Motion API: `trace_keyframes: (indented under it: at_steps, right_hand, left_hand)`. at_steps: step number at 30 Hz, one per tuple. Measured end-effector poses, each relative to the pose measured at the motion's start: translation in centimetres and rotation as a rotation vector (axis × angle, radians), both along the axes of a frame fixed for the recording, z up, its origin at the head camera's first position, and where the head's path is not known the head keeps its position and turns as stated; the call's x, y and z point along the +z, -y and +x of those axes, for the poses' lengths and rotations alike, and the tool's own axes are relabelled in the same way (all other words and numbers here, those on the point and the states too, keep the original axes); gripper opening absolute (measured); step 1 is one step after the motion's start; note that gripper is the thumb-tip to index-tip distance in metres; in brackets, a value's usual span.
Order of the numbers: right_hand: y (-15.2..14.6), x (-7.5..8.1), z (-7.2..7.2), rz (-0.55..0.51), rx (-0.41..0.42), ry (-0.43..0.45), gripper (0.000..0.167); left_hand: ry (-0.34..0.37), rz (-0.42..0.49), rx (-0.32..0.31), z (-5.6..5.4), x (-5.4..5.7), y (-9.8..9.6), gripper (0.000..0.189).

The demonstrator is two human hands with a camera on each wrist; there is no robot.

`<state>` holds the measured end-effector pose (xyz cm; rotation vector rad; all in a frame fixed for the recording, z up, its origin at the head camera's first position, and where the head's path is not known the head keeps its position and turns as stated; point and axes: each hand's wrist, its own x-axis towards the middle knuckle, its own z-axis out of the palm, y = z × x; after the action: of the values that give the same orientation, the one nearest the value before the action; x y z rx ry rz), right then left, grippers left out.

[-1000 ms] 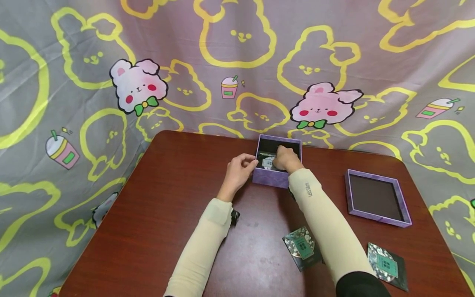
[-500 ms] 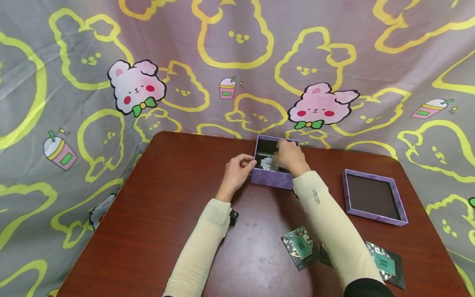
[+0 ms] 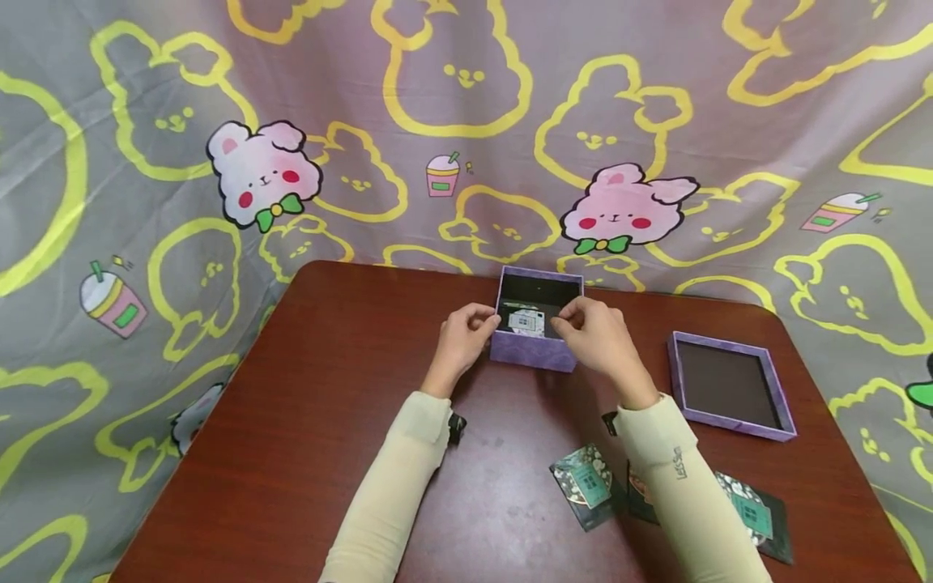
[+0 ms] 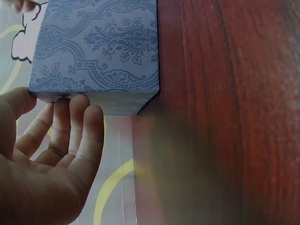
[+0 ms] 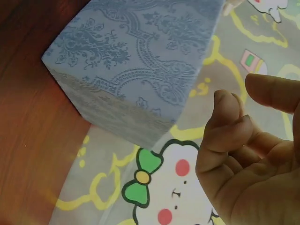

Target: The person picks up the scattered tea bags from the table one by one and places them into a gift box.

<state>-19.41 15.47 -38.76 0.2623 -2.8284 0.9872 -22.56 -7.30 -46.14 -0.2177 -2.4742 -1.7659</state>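
Observation:
A purple patterned box (image 3: 528, 354) without its lid stands near the table's far edge. A flat packet with a pale green label (image 3: 526, 322) lies inside, toward the near left. My left hand (image 3: 461, 336) holds the box at its near left corner; in the left wrist view the thumb of that hand (image 4: 56, 173) is at the top edge and its fingertips are against the side wall. Over the near right rim, my right hand (image 3: 605, 336) hangs with nothing in it. Thumb and forefinger of the right hand (image 5: 248, 154) stand apart in the right wrist view.
The purple lid (image 3: 732, 385) lies inside up on the right. In front, a green-labelled packet (image 3: 589, 482) lies on the brown table (image 3: 328, 364), with another packet (image 3: 754, 514) farther right. A third packet (image 3: 640, 490) is partly under the right forearm. A patterned cloth (image 3: 350, 73) hangs behind.
My right hand has come up out of the box and back toward me, over its near right rim. My left hand stays at the box's corner. The third packet has come into view.

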Motion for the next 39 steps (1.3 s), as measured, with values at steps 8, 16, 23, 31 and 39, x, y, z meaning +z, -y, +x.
trace_keyframes:
  at_steps: [8,16,23,31,39]
  right_hand:
    - [-0.6,0.1,2.2,-0.037,0.019,-0.009,0.014]
    - [-1.5,0.3,3.5,-0.028,0.024,-0.007,0.015]
    - [-2.1,-0.8,5.3,-0.078,0.057,0.047,0.009]
    - [-2.0,-1.4,6.6,-0.09,0.051,0.062,0.008]
    - [-2.5,-2.0,8.2,-0.058,0.055,0.088,0.008]
  left_hand:
    - [0.012,-0.005,0.006,0.1,0.1,-0.1,0.024]
    - [0.016,0.011,0.005,-0.1,0.0,-0.3,0.024]
    - [0.015,0.012,0.005,0.0,0.0,-0.2,0.024]
    - [0.015,0.018,0.004,0.0,-0.1,0.1,0.025]
    - [0.018,0.031,0.004,0.0,0.0,0.0,0.023]
